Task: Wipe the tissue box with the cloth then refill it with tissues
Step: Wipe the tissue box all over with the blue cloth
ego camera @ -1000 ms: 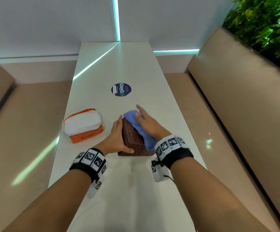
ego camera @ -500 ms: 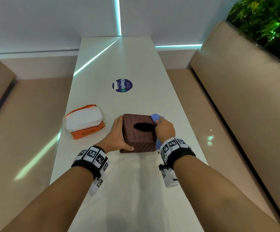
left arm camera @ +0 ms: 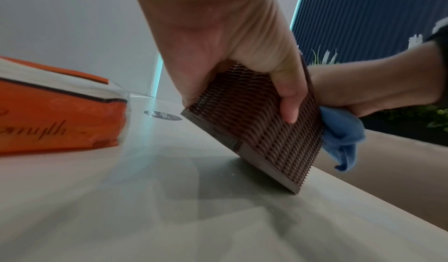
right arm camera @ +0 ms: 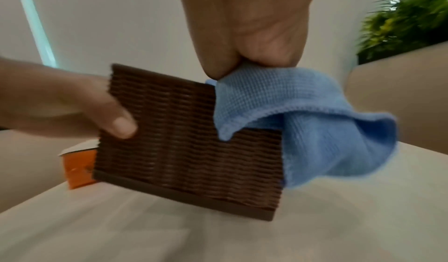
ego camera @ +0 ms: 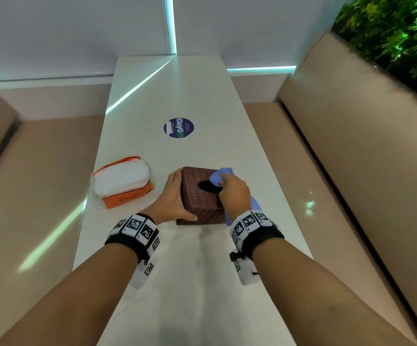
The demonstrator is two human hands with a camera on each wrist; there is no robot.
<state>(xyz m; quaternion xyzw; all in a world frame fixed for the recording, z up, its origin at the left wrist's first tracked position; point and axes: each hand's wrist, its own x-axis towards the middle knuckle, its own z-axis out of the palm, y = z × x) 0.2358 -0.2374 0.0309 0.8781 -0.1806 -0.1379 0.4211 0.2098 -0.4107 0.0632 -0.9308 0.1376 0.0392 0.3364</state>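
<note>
A brown woven tissue box stands on the white table, its oval top opening empty. My left hand grips the box's left side, thumb on its near face. My right hand holds a bunched blue cloth on the box's top right, beside the opening; cloth hangs down the right side. An orange and white tissue pack lies to the left of the box.
A round dark blue sticker sits further back on the table. Beige bench seats flank the narrow table on both sides. Green plants stand above the right backrest. A white wall closes the far end.
My right hand with the cloth moved from the top of the box down its right side, then back up onto the top right corner. The left hand kept its grip.
</note>
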